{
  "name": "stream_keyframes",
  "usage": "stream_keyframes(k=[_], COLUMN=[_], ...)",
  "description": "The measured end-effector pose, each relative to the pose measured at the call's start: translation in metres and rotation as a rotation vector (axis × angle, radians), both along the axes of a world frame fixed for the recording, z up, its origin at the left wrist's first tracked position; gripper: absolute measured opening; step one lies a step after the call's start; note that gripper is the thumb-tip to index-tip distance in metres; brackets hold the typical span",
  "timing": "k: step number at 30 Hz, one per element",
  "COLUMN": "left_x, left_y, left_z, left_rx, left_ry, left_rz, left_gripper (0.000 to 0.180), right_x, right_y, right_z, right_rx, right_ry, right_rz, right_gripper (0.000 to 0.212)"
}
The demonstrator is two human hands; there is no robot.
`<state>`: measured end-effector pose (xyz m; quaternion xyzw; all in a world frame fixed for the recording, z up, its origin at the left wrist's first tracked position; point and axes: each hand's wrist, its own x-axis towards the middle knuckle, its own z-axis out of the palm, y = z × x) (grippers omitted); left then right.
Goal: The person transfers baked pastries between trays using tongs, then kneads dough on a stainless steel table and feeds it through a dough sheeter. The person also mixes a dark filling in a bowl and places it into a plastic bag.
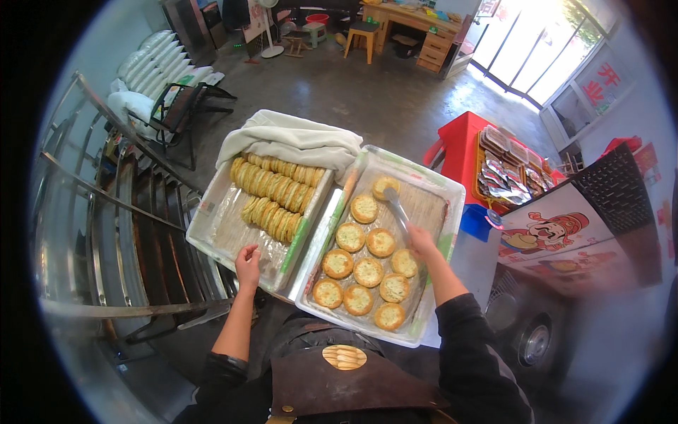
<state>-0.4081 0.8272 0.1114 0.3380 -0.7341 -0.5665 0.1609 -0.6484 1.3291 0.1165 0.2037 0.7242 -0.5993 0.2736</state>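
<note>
My right hand (422, 244) is closed around metal tongs (399, 209), whose tip touches the farthest flatbread (385, 188) in the right-hand white box. Several other round, golden flatbreads with pale speckled centres, such as this one (368, 271), lie flat on that box's lined bottom (426, 205). My left hand (247, 267) hovers by the near edge of the left white box (219, 256), its fingers loosely bent and apart, with nothing seen in it. Inside that box, rows of flatbreads (272, 185) stand on edge, packed together. A pale cloth (293, 136) is bunched over its far rim.
Metal racks (138, 233) stand at the left, near a folding chair (185, 113) and stacked white sacks (159, 60). To the right are a red-covered table (455, 138) with packets, a blue container (477, 220) and a printed cartoon panel (544, 230). A wooden desk (417, 28) stands farther back.
</note>
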Motion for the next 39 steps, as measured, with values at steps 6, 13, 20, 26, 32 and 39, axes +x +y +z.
stream_keyframes(k=[6, 13, 20, 26, 32, 39], left_x=[0.017, 0.016, 0.012, 0.009, 0.009, 0.012], left_y=[0.006, 0.014, 0.016, 0.02, 0.026, 0.017], left_z=[0.019, 0.019, 0.009, 0.009, 0.013, 0.021], left_rx=[-0.076, 0.046, 0.034, 0.053, 0.085, 0.111], left_ry=[0.011, 0.069, 0.06, 0.058, 0.048, 0.025], left_rz=[0.004, -0.066, -0.093, -0.111, -0.11, -0.113], left_gripper=[0.022, 0.018, 0.021, 0.02, 0.018, 0.018], right_x=[0.021, 0.06, 0.041, -0.009, -0.047, -0.033], right_y=[-0.003, -0.003, 0.04, 0.059, 0.028, 0.001], right_z=[-0.018, 0.018, 0.065, 0.07, 0.04, 0.018], right_rx=[-0.048, 0.085, 0.182, 0.305, 0.164, 0.134], right_ry=[0.249, 0.089, -0.126, -0.087, -0.148, 0.031], right_rz=[0.005, 0.156, 0.325, 0.533, 0.616, 0.582], right_gripper=[0.033, 0.036, 0.048, 0.056, 0.055, 0.046])
